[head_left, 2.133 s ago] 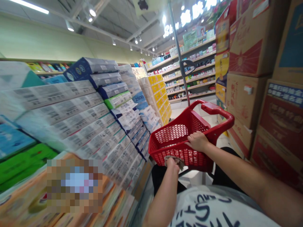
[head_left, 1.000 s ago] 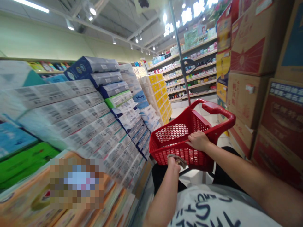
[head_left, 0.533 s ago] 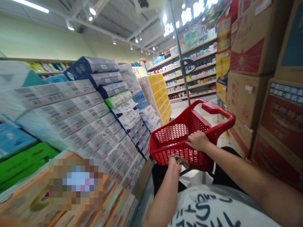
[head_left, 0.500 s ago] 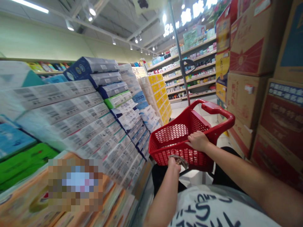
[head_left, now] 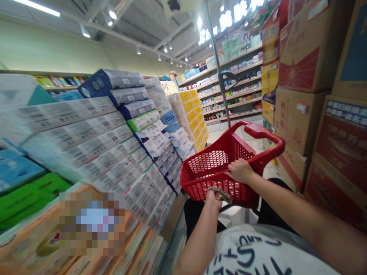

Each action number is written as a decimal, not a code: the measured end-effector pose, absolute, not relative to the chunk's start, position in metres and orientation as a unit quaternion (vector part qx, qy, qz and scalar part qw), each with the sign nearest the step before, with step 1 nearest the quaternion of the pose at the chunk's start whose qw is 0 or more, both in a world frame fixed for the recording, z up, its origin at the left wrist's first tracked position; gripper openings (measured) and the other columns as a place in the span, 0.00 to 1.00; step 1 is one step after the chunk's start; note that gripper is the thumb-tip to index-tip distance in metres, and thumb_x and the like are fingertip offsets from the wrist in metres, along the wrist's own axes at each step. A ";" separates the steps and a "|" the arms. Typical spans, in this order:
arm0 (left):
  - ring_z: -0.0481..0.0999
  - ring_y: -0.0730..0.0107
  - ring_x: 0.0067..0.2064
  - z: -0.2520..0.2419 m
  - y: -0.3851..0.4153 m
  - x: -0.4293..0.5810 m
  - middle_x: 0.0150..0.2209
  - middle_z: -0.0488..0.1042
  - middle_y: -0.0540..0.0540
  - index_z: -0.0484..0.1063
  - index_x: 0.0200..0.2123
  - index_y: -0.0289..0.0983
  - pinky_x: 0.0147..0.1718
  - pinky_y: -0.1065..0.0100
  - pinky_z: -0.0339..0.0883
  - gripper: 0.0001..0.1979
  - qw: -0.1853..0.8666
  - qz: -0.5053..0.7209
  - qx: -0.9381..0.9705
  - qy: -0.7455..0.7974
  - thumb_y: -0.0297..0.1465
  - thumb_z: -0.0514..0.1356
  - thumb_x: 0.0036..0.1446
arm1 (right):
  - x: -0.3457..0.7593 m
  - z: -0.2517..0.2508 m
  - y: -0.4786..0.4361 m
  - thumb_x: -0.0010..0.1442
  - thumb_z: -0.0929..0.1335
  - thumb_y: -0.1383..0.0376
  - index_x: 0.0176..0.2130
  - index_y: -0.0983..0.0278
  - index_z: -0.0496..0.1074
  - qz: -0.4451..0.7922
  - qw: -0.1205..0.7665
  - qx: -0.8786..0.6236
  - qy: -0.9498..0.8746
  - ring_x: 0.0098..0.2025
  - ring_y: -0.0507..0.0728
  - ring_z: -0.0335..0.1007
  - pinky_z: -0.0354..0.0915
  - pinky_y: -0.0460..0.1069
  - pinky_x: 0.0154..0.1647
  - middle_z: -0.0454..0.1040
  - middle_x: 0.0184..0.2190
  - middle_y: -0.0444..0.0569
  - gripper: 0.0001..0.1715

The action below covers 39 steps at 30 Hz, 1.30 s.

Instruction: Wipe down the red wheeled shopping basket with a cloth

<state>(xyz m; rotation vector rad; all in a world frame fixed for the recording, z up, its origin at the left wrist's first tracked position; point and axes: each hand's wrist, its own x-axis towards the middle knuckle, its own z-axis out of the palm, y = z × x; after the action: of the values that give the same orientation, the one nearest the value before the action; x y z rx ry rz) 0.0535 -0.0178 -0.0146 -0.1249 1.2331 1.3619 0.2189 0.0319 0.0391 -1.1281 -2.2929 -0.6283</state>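
Observation:
A red plastic shopping cart (head_left: pixel 200 167) with a perforated basket stands right in front of me, its handle at the right. My right hand (head_left: pixel 241 171) is closed over the near rim of the basket. Lower and to the left, beside the basket's outer wall, my left hand (head_left: pixel 212 199) is closed on a small, crumpled, brownish-grey thing (head_left: pixel 225 196). Its kind is not clear, and the fingers are partly hidden behind it.
Stacked wrapped paper packs (head_left: pixel 94 133) line the left side. Cardboard boxes (head_left: pixel 299 122) are piled at the right. A metal pole (head_left: pixel 219 72) rises beyond the cart, with stocked shelves (head_left: pixel 232 91) behind it. Orange packs (head_left: pixel 25 248) lie at the lower left.
My left hand has shifted slightly to the right with the crumpled thing. My right hand stays on the basket rim, and the cart has hardly moved in view.

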 end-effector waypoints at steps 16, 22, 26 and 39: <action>0.71 0.69 0.23 -0.020 -0.018 0.051 0.21 0.69 0.48 0.63 0.24 0.36 0.24 0.70 0.66 0.07 0.628 0.565 -0.052 0.533 0.22 0.54 0.52 | 0.220 0.040 0.031 0.62 0.64 0.53 0.27 0.67 0.74 -0.231 0.251 -0.413 -0.845 0.30 0.57 0.68 0.47 0.52 0.37 0.77 0.27 0.53 0.22; 0.71 0.68 0.23 -0.020 -0.018 0.050 0.22 0.70 0.47 0.64 0.24 0.36 0.23 0.71 0.66 0.07 0.626 0.568 -0.048 0.532 0.23 0.53 0.53 | 0.220 0.039 0.031 0.61 0.64 0.52 0.27 0.67 0.74 -0.237 0.254 -0.410 -0.843 0.30 0.57 0.68 0.47 0.52 0.37 0.76 0.27 0.53 0.23; 0.70 0.70 0.22 -0.022 -0.019 0.052 0.21 0.69 0.48 0.64 0.24 0.36 0.23 0.71 0.65 0.07 0.620 0.570 -0.046 0.536 0.23 0.53 0.54 | 0.220 0.039 0.032 0.61 0.65 0.53 0.27 0.66 0.74 -0.234 0.251 -0.410 -0.845 0.30 0.57 0.68 0.47 0.52 0.37 0.76 0.27 0.52 0.22; 0.70 0.68 0.23 -0.023 -0.022 0.056 0.22 0.69 0.47 0.64 0.25 0.35 0.25 0.69 0.67 0.08 0.636 0.551 -0.026 0.539 0.23 0.51 0.55 | 0.220 0.039 0.031 0.61 0.64 0.53 0.27 0.66 0.74 -0.235 0.253 -0.409 -0.845 0.30 0.57 0.67 0.47 0.52 0.36 0.76 0.26 0.52 0.22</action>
<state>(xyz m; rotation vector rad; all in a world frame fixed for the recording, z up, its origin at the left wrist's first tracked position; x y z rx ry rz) 0.0562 -0.0220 -0.0234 -0.0591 1.2317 1.2592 0.2202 0.0313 0.0395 -1.1113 -2.2969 -0.6387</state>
